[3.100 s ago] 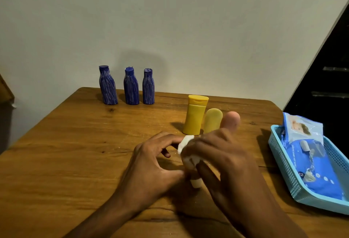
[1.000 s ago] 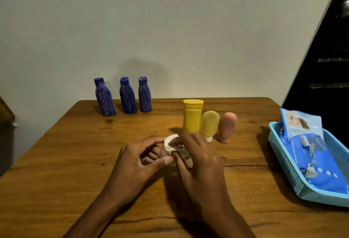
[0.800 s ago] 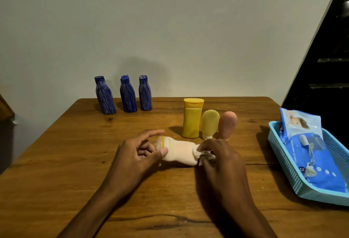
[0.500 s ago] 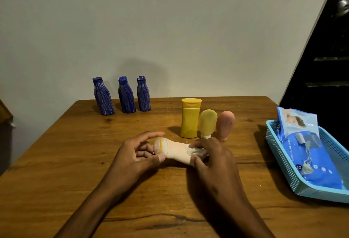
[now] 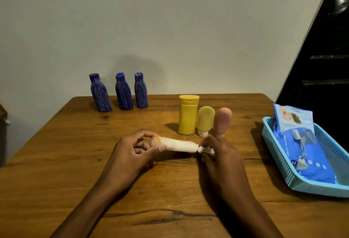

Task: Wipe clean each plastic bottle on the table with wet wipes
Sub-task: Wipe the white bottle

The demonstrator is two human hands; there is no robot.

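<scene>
Seven bottles show on the wooden table (image 5: 56, 162), and only one is in the hands: a cream bottle (image 5: 177, 144) held sideways just above the wood, directly in front of the tall yellow bottle (image 5: 188, 115). The left hand (image 5: 132, 154) pinches its cap end between thumb and fingers. The right hand (image 5: 217, 152) grips a bunched white wet wipe (image 5: 206, 150) against the opposite end, so the wipe sits at the bottle's base rather than on its body.

Just right of the tall yellow bottle stand a pale yellow tube (image 5: 205, 119) on its cap and a pink bottle (image 5: 222, 121), close together. Well to the left of the tall yellow bottle and farther back, near the wall, three blue bottles (image 5: 120, 92) stand in a row. Far right of it, a blue basket (image 5: 283, 162) holds the wet wipes pack (image 5: 306, 147).

As a judgement, the task is somewhere in its middle: the cream bottle looks nearly finished, since the wipe has reached its end. Whether the six standing bottles are already cleaned cannot be told from their surfaces. If they are untouched, most of the work remains, one bottle at a time.
</scene>
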